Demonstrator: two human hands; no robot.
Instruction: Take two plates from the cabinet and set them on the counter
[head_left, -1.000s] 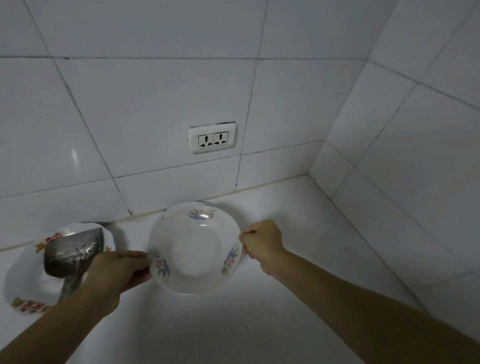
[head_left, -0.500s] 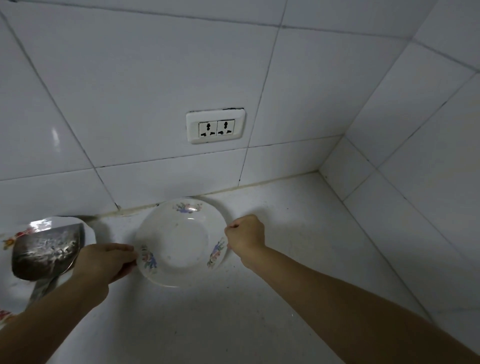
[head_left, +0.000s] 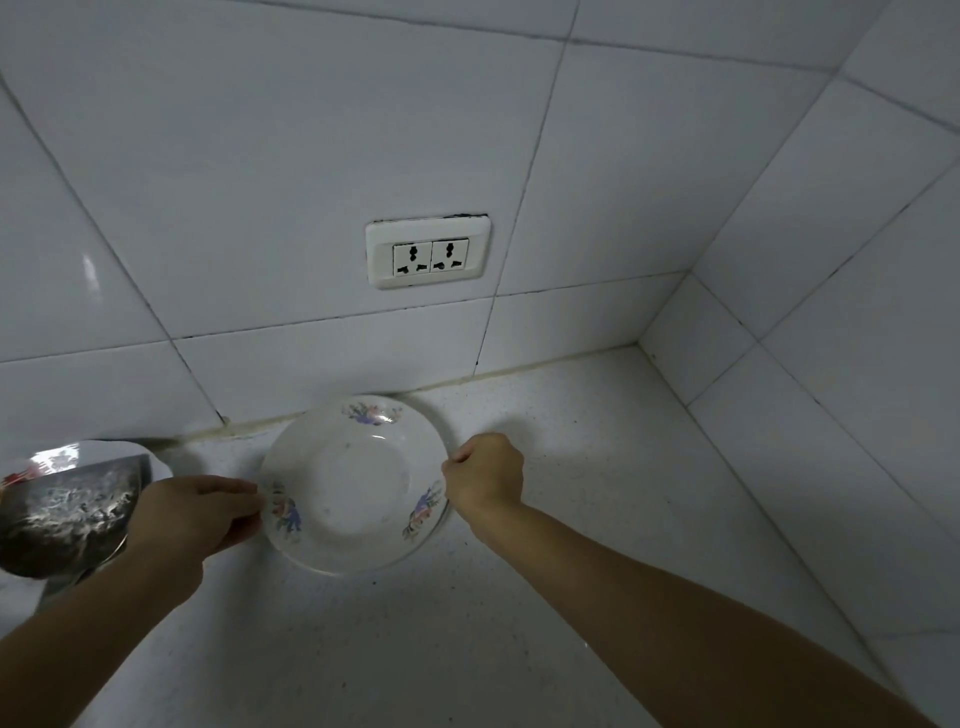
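Observation:
A white deep plate with floral prints lies low over the white counter, close to the back wall. A second rim shows just under its right edge, so it may be two stacked plates. My left hand pinches the plate's left rim. My right hand is closed on the right rim. The cabinet is out of view.
A second floral plate sits at the far left with a metal scoop lying on it, right behind my left hand. A double wall socket is on the tiled wall above. The tiled side wall closes the corner on the right.
The plate and both hands have moved away from me toward the back wall, and the view has tilted up a little. Both hands keep their grip on the rim.

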